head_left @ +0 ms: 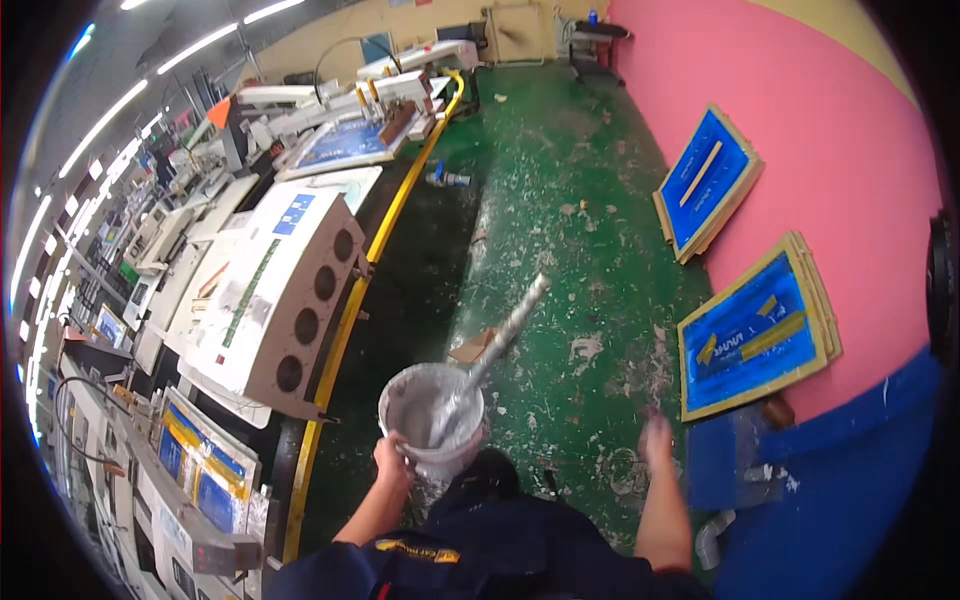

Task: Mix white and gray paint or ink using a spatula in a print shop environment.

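Observation:
My left hand is closed on the near-left rim of a grey, paint-smeared bucket, which stands in front of my legs. A long whitish stirring stick leans in the bucket, its upper end tilted out to the far right. Pale grey stuff coats the inside of the bucket and the lower part of the stick. Away to the right my right hand hangs over the floor near the leaning frames. Motion smears its fingers, and no held thing can be made out.
Two stacks of blue screen-printing frames lean against the pink wall on the right. A white machine with round fans and a yellow rail line the left. Brown cardboard lies on the stained green floor.

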A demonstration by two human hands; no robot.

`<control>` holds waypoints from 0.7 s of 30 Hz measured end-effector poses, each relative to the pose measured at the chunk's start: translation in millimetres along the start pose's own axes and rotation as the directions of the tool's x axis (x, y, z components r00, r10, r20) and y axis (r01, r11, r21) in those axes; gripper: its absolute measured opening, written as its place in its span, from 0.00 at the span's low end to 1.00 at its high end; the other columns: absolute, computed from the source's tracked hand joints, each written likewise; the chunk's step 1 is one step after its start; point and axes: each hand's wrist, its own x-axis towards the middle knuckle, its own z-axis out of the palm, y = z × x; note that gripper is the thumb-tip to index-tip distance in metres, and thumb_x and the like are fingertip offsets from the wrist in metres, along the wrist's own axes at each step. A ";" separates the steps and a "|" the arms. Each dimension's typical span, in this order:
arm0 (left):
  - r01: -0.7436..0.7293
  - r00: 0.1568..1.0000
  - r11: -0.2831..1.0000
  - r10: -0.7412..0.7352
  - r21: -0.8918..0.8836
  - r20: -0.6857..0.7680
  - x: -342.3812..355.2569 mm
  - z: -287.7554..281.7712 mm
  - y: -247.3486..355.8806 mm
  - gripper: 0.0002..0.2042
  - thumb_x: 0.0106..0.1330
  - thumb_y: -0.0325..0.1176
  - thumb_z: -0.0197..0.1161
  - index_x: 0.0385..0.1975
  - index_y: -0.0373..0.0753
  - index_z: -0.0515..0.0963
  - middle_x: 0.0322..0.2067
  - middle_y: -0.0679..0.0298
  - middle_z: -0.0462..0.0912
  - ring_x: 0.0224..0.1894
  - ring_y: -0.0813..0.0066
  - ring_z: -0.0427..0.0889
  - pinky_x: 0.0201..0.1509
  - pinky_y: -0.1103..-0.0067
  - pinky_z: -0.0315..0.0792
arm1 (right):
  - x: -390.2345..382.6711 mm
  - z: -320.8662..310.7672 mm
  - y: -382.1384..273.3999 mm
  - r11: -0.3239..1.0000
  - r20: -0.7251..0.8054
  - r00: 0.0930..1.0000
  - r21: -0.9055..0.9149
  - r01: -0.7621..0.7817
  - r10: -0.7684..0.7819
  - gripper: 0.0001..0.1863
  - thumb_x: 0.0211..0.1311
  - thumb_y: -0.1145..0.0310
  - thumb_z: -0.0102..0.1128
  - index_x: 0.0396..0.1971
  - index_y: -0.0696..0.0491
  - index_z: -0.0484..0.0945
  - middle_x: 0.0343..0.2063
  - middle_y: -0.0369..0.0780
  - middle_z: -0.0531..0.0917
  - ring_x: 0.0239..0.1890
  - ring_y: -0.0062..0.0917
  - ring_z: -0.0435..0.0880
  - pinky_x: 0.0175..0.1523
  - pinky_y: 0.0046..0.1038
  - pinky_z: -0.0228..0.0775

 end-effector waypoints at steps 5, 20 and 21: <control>0.016 0.999 0.996 -0.012 -0.092 0.039 163.5 279.7 94.7 0.09 0.52 0.35 0.63 0.29 0.43 0.71 0.26 0.64 0.70 0.23 0.71 0.67 0.26 0.72 0.65 | 331.8 194.0 -303.3 0.908 -0.043 0.916 -0.157 0.388 -0.399 0.14 0.76 0.59 0.53 0.50 0.52 0.79 0.33 0.35 0.86 0.27 0.17 0.81 0.28 0.21 0.71; 0.087 0.995 0.989 -0.079 0.123 -0.069 619.2 1052.8 383.7 0.11 0.55 0.35 0.63 0.34 0.38 0.76 0.31 0.63 0.73 0.30 0.69 0.75 0.25 0.69 0.68 | 1077.0 379.8 -386.5 0.992 -0.337 0.941 -0.118 -0.033 -0.008 0.24 0.75 0.50 0.52 0.64 0.47 0.73 0.42 0.41 0.85 0.38 0.26 0.83 0.42 0.29 0.77; 0.096 0.991 0.985 -0.082 0.143 -0.104 646.6 1109.5 408.4 0.10 0.55 0.35 0.64 0.34 0.39 0.75 0.31 0.63 0.73 0.30 0.69 0.75 0.25 0.69 0.67 | 1138.6 411.0 -401.0 0.992 -0.323 0.946 -0.126 -0.031 -0.011 0.25 0.75 0.50 0.52 0.64 0.47 0.73 0.43 0.41 0.85 0.39 0.26 0.83 0.43 0.29 0.77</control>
